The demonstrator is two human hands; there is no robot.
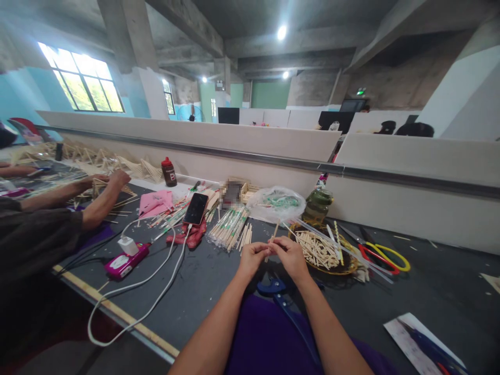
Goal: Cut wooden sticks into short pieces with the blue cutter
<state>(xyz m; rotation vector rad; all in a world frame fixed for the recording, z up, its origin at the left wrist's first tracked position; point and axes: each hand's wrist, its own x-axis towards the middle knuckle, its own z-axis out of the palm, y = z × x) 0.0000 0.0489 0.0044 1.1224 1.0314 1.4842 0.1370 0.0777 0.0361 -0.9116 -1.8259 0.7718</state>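
Both my hands meet over the table in the middle of the view, fingertips pinched together. Between them is a thin wooden stick (276, 229), its upper end pointing up past my fingers. My left hand (253, 258) closes on its lower part, and my right hand (289, 254) pinches it just beside. Below my wrists lies a blue-handled cutting tool (272, 286), partly hidden by my right arm. To the right of my right hand, a basket (344, 270) holds many short wooden pieces (314, 247). Several loose sticks (246, 237) lie just beyond my left hand.
Scissors (377, 255) with red and yellow handles lie right of the basket. A green jar (317, 204), a plastic bag (277, 202), bagged sticks (229, 226), a phone (196, 209) and a pink power strip (127, 260) surround the work spot. A co-worker's hands (117, 179) handle sticks at left.
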